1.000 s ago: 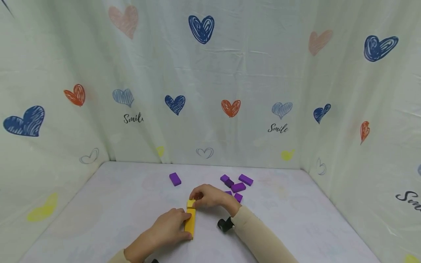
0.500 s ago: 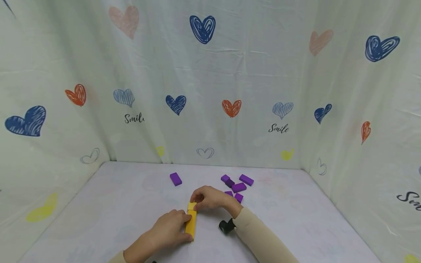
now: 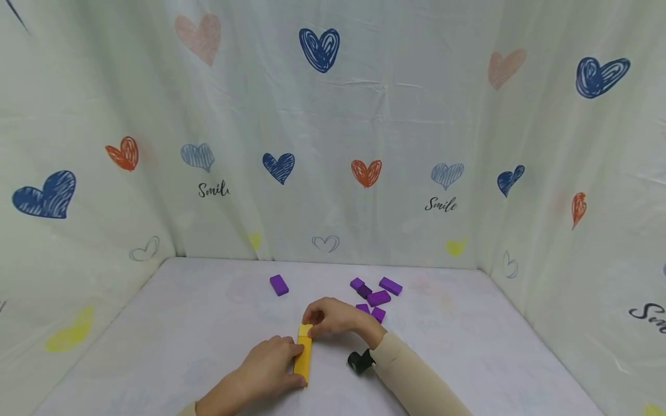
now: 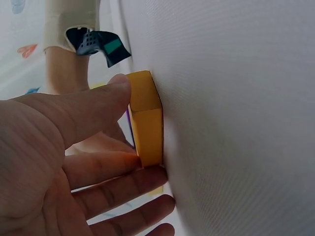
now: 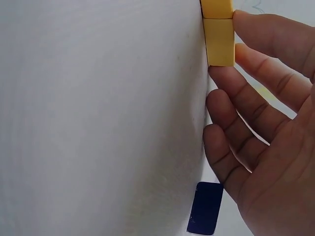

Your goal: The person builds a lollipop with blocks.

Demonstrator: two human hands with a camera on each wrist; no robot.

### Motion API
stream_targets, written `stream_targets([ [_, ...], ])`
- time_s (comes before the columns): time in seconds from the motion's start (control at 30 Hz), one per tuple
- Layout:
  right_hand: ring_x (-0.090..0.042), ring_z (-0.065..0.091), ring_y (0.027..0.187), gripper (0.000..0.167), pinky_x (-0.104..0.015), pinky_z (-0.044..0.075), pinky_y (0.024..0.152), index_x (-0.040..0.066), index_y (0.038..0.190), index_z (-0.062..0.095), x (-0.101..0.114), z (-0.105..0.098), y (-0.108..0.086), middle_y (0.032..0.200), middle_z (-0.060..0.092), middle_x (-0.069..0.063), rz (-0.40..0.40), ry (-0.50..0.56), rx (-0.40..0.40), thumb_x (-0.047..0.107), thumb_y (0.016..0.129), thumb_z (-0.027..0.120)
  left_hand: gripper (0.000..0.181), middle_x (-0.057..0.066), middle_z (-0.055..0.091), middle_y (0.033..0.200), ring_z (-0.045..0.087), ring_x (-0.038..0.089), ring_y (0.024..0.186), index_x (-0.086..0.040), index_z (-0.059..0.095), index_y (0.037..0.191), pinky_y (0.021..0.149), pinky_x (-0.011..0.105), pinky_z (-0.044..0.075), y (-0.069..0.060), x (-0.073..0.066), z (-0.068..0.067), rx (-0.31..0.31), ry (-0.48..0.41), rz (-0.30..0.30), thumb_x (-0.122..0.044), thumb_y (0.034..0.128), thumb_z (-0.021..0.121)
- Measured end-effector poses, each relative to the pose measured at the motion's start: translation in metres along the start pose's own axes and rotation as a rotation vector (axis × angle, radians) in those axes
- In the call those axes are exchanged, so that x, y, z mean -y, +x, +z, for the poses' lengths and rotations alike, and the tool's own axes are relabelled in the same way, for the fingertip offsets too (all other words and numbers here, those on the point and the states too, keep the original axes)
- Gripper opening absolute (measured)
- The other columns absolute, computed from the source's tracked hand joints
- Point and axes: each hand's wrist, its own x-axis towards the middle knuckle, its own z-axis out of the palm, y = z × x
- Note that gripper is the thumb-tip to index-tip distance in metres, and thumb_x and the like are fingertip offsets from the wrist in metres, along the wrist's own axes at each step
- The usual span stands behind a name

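The long yellow block (image 3: 304, 364) lies on the table (image 3: 442, 352), long axis away from the person; the small yellow block (image 3: 305, 330) touches its far end — left hand (image 3: 267, 365) grips the 1st, right hand (image 3: 335, 317) pinches the 2nd.

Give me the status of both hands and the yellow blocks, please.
Left hand holding long yellow rectangular block. Right hand pinching short yellow rectangular block at the long one's far end. Purple rectangular blocks farther back, none apparently in the way.
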Motion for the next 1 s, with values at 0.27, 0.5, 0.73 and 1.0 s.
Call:
stream_targets([
  [0.27,-0.006,0.053,0.078,0.014,-0.019,0.049,0.072,0.022,0.095,0.068,-0.0011,0.0004,0.0008,0.084,0.061,0.012,-0.010,0.004,0.007,0.017,0.083,0.074,0.060,-0.006,0.060,0.085,0.044,0.009,0.071,-0.005,0.069,0.114,0.061,0.028,0.042,-0.0021,0.0001,0.0015,-0.028,-0.009,0.021,-0.047,0.0722,0.079],
  [0.5,-0.006,0.055,0.078,0.015,-0.019,0.051,0.072,0.022,0.096,0.069,-0.0023,0.0011,0.0019,0.085,0.062,0.012,0.003,0.021,0.015,0.017,0.083,0.074,0.059,-0.007,0.058,0.082,0.043,0.009,0.069,-0.005,0.069,0.112,0.058,0.026,0.039,-0.0036,0.0000,0.0024,-0.049,0.001,0.059,-0.047,0.0725,0.079],
  [0.73,-0.005,0.054,0.078,0.016,-0.018,0.050,0.073,0.023,0.096,0.069,-0.0033,0.0008,0.0019,0.084,0.062,0.011,-0.002,0.018,0.011,0.017,0.083,0.075,0.060,-0.006,0.058,0.083,0.043,0.009,0.068,-0.004,0.069,0.112,0.059,0.026,0.041,-0.0013,-0.0001,0.0042,-0.040,0.003,0.059,-0.048,0.0723,0.078],
  [1.0,-0.005,0.055,0.081,0.026,-0.019,0.051,0.073,0.021,0.110,0.067,-0.0001,-0.0060,-0.0030,0.089,0.061,0.011,-0.017,0.012,0.010,0.023,0.085,0.073,0.060,-0.006,0.057,0.083,0.044,0.010,0.069,-0.005,0.069,0.111,0.060,0.028,0.043,-0.0029,0.0002,0.0017,-0.047,0.001,0.059,-0.051,0.0728,0.077],
])
